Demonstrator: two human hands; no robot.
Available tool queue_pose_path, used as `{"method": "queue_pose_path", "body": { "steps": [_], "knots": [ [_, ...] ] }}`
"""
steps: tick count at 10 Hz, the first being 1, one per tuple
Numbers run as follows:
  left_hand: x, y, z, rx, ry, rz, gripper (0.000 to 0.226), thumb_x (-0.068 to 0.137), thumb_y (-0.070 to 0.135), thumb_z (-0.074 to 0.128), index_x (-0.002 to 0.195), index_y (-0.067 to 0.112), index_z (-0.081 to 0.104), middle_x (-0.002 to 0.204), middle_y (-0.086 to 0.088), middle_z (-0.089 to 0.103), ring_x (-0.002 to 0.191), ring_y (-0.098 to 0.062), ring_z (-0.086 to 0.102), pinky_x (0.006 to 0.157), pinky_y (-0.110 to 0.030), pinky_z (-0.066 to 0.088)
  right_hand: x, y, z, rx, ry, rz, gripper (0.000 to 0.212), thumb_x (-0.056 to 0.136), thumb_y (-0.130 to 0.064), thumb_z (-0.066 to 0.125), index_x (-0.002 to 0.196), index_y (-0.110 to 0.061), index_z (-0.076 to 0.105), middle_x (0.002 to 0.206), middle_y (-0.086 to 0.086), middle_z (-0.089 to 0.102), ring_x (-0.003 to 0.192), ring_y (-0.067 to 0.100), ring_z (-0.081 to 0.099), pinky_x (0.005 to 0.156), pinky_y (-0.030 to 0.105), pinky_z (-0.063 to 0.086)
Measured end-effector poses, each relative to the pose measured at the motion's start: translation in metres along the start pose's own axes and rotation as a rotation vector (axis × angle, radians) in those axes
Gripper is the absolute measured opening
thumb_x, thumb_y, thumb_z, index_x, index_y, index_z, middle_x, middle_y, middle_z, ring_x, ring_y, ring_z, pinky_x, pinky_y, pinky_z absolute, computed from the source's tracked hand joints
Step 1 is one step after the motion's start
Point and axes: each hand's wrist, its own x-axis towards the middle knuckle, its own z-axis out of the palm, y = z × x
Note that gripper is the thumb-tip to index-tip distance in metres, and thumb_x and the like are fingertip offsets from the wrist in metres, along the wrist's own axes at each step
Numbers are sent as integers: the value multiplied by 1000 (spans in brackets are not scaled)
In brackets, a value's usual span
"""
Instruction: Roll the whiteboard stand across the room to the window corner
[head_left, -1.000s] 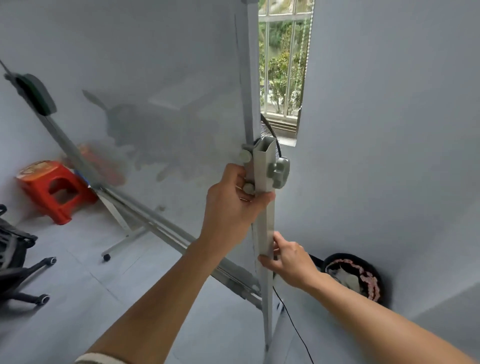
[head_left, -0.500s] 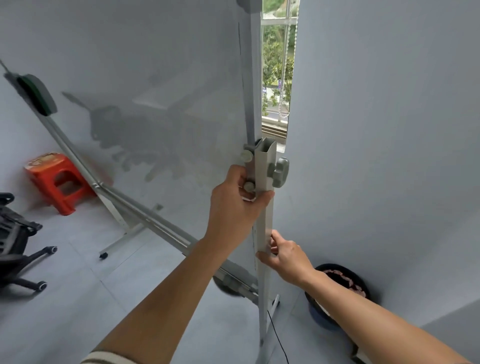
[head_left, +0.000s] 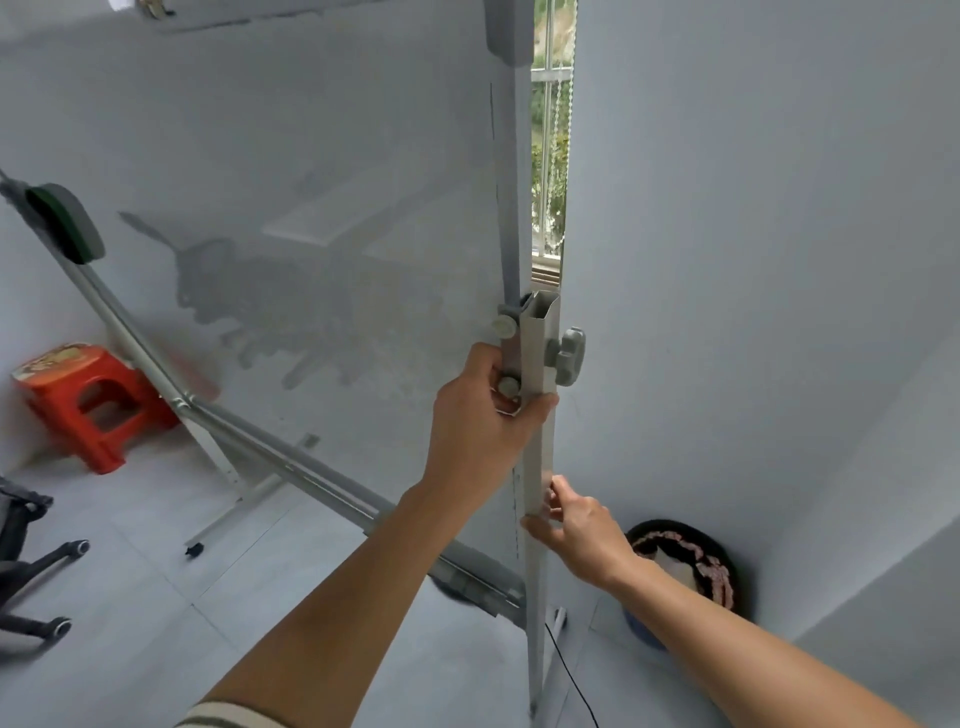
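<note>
The whiteboard stand fills the left and middle of the head view: a big glossy board (head_left: 291, 171) on a grey metal frame, with its right upright post (head_left: 540, 322) in front of me. My left hand (head_left: 485, 415) grips that post just below the clamp knob (head_left: 567, 356). My right hand (head_left: 579, 527) holds the same post lower down. A narrow strip of window (head_left: 550, 156) shows just behind the post. A dark green eraser (head_left: 67, 221) sits on the board's left edge. The far foot ends in a black caster (head_left: 194, 551).
A pale wall (head_left: 753, 260) stands close on the right. A dark round basket (head_left: 685, 564) lies on the floor by the wall under my right arm. A red plastic stool (head_left: 88, 400) stands at the left, and an office chair base (head_left: 36, 587) at the far left. A black cable (head_left: 571, 680) trails by the post's foot.
The stand has moved closer to the right wall, so the window strip is narrower. The view has tilted and both hands keep their grip on the post.
</note>
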Motion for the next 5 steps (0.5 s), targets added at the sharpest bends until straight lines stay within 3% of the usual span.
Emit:
{"method": "queue_pose_path", "body": {
  "steps": [1,2,3,4,5],
  "knots": [
    [-7,-8,-16,-19,-55,51,38,79,31,75,108,15,55,80,12,61,73,-15,68,67,-24,56,-14,-14,13,-15,44,75,48,80,-63,49,116,-32,43,114,1,70,103,29,66,83,46,53],
    [-17,-23,-43,-23,-157,72,36,86,28,68,117,17,56,91,1,65,75,-15,66,69,-27,56,-30,-30,22,-61,63,151,47,87,-44,52,131,-34,37,126,2,66,106,31,64,86,44,51],
    [-33,-45,-82,-11,-257,71,32,88,29,65,117,17,58,92,-1,66,76,-13,66,71,-27,56,-55,-54,28,-77,101,242,54,89,-38,59,138,-21,44,121,-2,69,109,25,63,88,38,50],
    [-48,-82,-120,23,-293,39,24,87,27,66,109,17,62,83,2,66,72,-11,64,69,-24,54,-86,-92,12,8,225,179,35,89,-33,63,121,-17,63,105,-3,74,93,16,68,80,29,50],
    [-76,-120,-157,52,-354,-82,16,86,24,68,99,17,63,79,1,68,71,-10,64,67,-20,52,-130,-148,-22,275,489,-12,25,84,-32,68,107,-22,68,93,-2,76,87,15,72,78,28,56]
  ]
}}
